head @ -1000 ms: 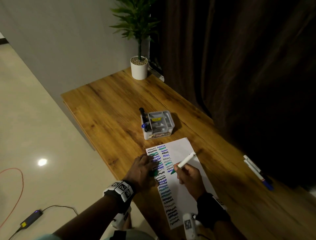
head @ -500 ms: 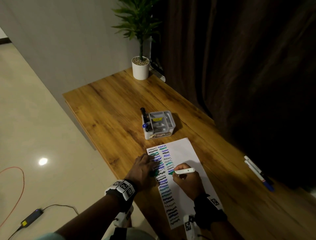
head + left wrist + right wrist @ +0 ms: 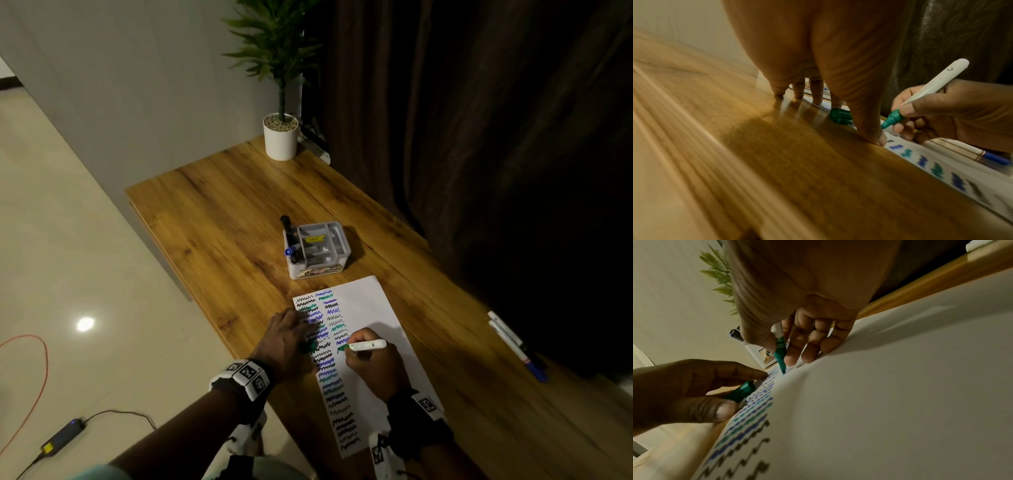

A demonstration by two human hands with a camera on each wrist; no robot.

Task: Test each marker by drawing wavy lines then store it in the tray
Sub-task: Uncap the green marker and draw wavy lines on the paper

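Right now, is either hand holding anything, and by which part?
The right hand pinches the green marker low on its barrel, near the tip. The left hand holds its green cap between thumb and fingers while resting on the paper.

Tray (image 3: 320, 246) contents too small to tell.

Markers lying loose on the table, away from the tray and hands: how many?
2, side by side near the table's right edge: one white, one with a blue cap. The dark there may hide more.

Tray (image 3: 317, 270) front label: print you cannot read; in your left wrist view only the fragment "YO" shows.
Tray inner yellow sticker (image 3: 315, 238): illegible.
Wristband squares (image 3: 247, 373): coded patterns, no text.
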